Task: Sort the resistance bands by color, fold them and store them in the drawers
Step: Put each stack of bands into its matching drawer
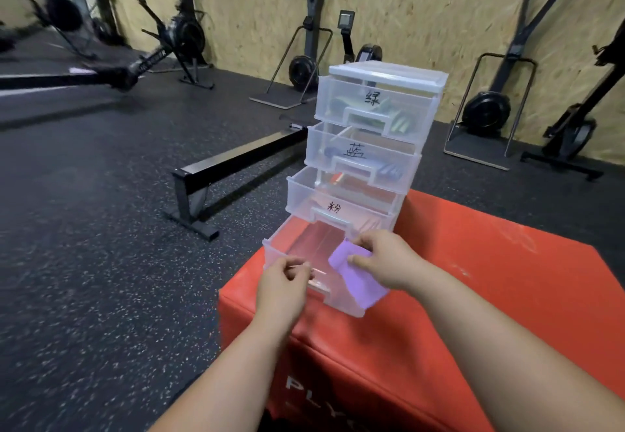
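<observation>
A folded purple band is being pinched by the right hand over the right front corner of the bottom drawer, which is pulled well out. The front rim of that drawer is being gripped by the closed fingers of the left hand. The rest of the drawer's floor is being left bare. Four drawers are counted in the clear plastic drawer unit, three marked with handwritten characters; the upper three are being kept only slightly out, with folded bands showing through their fronts. The unit is being carried at the far left edge of a red box, whose right side is lying open.
</observation>
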Available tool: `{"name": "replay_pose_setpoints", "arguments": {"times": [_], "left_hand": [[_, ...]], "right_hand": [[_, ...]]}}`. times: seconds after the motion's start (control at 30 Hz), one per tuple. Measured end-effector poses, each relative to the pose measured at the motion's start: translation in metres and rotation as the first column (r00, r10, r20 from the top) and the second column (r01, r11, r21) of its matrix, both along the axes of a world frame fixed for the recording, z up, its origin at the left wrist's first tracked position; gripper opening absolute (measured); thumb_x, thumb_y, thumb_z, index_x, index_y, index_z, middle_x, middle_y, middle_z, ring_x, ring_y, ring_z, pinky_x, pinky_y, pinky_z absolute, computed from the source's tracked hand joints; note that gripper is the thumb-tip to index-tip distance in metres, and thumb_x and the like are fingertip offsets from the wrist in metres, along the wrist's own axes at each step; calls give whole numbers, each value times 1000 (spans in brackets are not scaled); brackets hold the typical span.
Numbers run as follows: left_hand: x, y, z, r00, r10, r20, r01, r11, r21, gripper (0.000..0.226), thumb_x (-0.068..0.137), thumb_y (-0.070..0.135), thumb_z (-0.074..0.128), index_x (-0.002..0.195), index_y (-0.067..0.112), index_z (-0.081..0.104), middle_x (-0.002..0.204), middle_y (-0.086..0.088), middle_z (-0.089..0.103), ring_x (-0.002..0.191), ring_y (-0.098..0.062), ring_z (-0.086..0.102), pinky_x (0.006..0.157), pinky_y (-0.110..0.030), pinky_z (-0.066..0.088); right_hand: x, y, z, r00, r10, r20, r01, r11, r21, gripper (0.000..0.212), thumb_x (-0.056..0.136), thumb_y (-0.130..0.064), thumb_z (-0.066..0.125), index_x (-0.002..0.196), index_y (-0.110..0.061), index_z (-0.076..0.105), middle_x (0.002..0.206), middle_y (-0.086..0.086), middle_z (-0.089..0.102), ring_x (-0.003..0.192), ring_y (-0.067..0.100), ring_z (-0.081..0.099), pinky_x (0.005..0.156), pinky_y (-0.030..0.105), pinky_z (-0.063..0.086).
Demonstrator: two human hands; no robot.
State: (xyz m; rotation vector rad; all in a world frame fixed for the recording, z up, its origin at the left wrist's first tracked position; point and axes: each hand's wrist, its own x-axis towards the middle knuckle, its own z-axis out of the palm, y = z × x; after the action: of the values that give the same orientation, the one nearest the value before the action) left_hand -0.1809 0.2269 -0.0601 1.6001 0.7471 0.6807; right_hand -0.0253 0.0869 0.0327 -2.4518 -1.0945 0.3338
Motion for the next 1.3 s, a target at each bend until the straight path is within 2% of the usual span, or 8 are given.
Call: {"name": "replay_pose_setpoints", "arguments": {"times": [0.1,0.2,0.4,0.6,0.8,1.03,1.17,1.3], "left_hand": [[-12,20,-7,997,0,-83,4,999,48,21,80,38,64,97,29,72,77,8,78,81,-14,74,88,-44,59],[-18,29,-13,993,-4,-117,15,996,93,24,79,35,60,101,31,70,79,7,77,83,-11,73,90,-43,58],[-16,41,-23,992,-24,-127,47,982,185,15,89,26,71,103,30,73,76,13,74,72,1,66,80,-31,56],[-11,44,-33,978,-78,-191,123,963,239,17,94,32,71,110,29,70,84,12,72,81,-2,67,85,-29,54],[-9,46,-34,970,-97,-223,155,953,260,20,94,33,70,114,28,70,85,13,70,84,-6,68,86,-30,54],[-21,33,-27,958,-125,-260,207,925,318,25,93,41,72,115,31,68,86,15,69,81,-3,66,84,-29,54],[-37,19,-22,944,-150,-292,257,891,373,30,93,41,74,119,28,67,92,17,69,81,4,64,78,-16,48],[-53,7,-2,938,-156,-311,290,844,450,40,91,46,73,125,28,65,105,16,68,88,-5,65,92,-30,53]], "right_hand": [[11,37,0,991,19,132,5,984,-179,14,90,-25,67,101,-19,73,102,8,74,93,30,67,77,34,53],[15,69,-3,985,45,168,-2,969,-247,19,90,-26,68,106,-21,76,103,10,74,99,33,68,80,36,56],[18,110,-21,993,119,23,-114,981,-156,23,91,-31,73,113,-29,77,98,-6,73,93,16,64,75,26,44],[33,102,-69,997,80,-10,-78,925,-373,38,90,-34,76,127,-25,72,116,-3,71,107,20,67,90,27,51],[30,99,-73,999,27,-41,-39,945,-323,35,98,-27,66,133,-29,67,135,-9,68,118,18,66,98,34,55],[9,67,-37,995,98,17,-89,949,-302,40,100,-37,63,139,-35,61,145,-9,62,123,18,63,107,33,49],[-11,38,-7,991,128,49,-112,962,-251,42,99,-40,66,140,-34,61,142,-11,62,120,17,64,104,28,48],[-28,7,24,983,130,129,-99,969,-225,52,97,-44,66,146,-30,56,147,-5,60,134,18,57,106,23,42]]}}
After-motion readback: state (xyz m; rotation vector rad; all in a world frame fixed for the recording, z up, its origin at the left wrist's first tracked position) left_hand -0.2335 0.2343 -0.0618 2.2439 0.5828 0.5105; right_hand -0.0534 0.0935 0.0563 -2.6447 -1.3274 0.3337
